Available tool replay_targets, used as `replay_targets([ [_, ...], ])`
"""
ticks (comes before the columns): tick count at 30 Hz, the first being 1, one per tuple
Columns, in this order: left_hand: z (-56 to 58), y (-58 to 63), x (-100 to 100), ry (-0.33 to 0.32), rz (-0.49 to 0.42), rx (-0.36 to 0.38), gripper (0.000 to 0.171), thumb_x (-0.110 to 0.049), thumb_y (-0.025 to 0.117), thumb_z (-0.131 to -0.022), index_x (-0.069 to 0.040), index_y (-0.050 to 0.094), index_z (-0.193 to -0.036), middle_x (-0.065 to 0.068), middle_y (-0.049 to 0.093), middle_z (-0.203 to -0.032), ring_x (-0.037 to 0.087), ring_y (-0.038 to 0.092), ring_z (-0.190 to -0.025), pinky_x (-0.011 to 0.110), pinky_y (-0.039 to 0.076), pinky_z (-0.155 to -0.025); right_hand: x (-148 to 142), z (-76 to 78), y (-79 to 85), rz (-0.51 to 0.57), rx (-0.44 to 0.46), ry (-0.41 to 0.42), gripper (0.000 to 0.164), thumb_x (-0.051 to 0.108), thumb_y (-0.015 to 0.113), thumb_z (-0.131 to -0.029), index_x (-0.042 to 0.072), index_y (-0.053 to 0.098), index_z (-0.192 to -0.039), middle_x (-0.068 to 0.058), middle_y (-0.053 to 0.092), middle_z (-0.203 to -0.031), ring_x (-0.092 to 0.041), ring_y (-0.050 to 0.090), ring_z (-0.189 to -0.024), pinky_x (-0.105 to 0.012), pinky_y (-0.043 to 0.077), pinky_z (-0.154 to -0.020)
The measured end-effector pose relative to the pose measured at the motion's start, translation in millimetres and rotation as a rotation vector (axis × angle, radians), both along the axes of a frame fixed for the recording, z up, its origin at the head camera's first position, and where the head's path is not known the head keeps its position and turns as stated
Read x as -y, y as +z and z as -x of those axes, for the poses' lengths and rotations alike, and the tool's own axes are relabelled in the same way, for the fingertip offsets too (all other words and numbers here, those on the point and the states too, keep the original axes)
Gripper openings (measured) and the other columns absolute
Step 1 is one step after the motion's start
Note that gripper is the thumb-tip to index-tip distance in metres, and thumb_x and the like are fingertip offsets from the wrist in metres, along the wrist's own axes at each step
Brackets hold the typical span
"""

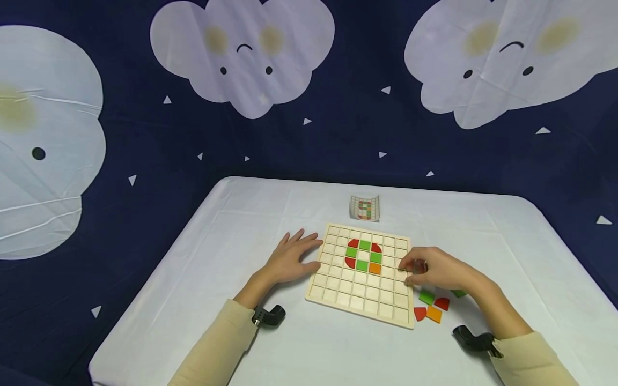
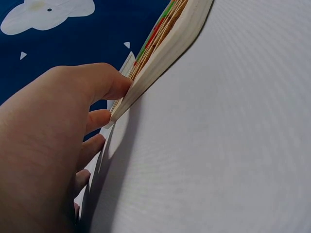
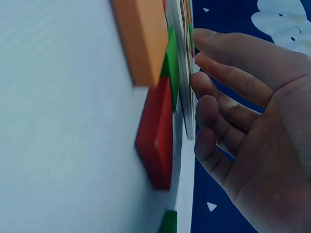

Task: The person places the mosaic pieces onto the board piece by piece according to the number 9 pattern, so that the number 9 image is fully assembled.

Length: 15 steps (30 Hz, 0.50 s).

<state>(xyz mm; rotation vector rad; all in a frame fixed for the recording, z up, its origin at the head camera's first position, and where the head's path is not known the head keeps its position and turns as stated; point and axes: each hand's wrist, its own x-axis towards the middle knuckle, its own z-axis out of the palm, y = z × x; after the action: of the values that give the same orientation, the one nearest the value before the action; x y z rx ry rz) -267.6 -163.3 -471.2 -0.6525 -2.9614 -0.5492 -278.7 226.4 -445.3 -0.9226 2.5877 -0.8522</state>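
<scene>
A pale wooden grid board [image 1: 344, 286] lies on the table. In its upper middle a ring of pieces surrounds one bare cell: several green squares, red quarter-rounds [image 1: 350, 262] at three corners and an orange square [image 1: 375, 268] at the lower right corner. My left hand [image 1: 289, 260] rests at the left edge, fingers spread, thumb and fingertips against the rim [image 2: 160, 60]. Over the right edge hovers my right hand [image 1: 432, 267], fingers loosely bent and thumb apart. Nothing shows between them in the right wrist view.
Loose pieces lie right of the board: a green square [image 1: 427, 297], an orange square [image 1: 434, 314], red quarter-rounds [image 1: 441, 304] and another green piece [image 1: 459, 293] partly behind my right wrist. A small pattern card [image 1: 354, 208] stands beyond the board. A cloud-print cloth [image 1: 309, 155] hangs behind the table.
</scene>
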Motion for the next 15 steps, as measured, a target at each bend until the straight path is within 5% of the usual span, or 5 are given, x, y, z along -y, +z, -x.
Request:
replay_targets([
  [6,0.2,1.5,-0.4,0.000,-0.001,0.002,0.061,-0.053,0.056,-0.086,-0.029,0.049,-0.142,-0.009,0.035,-0.152,0.021,0.017,-0.144,0.046,0.004,-0.115,-8.0,-3.9,0.7,-0.026,-0.015,-0.010,0.029,0.029,0.079,-0.079,0.020,0.068,-0.104,0.007,0.059,-0.087,-0.016,0.052,-0.077,-0.025,0.046,-0.065],
  [15,-1.1,1.2,-0.6,-0.005,-0.016,-0.002,0.061,-0.052,0.057,-0.086,-0.027,0.050,-0.141,-0.007,0.036,-0.151,0.023,0.018,-0.144,0.048,0.005,-0.115,-14.1,-8.8,1.3,-0.062,0.091,-0.055,0.041,0.039,0.084,-0.071,0.019,0.063,-0.099,0.000,0.057,-0.084,-0.018,0.051,-0.072,-0.027,0.042,-0.058],
])
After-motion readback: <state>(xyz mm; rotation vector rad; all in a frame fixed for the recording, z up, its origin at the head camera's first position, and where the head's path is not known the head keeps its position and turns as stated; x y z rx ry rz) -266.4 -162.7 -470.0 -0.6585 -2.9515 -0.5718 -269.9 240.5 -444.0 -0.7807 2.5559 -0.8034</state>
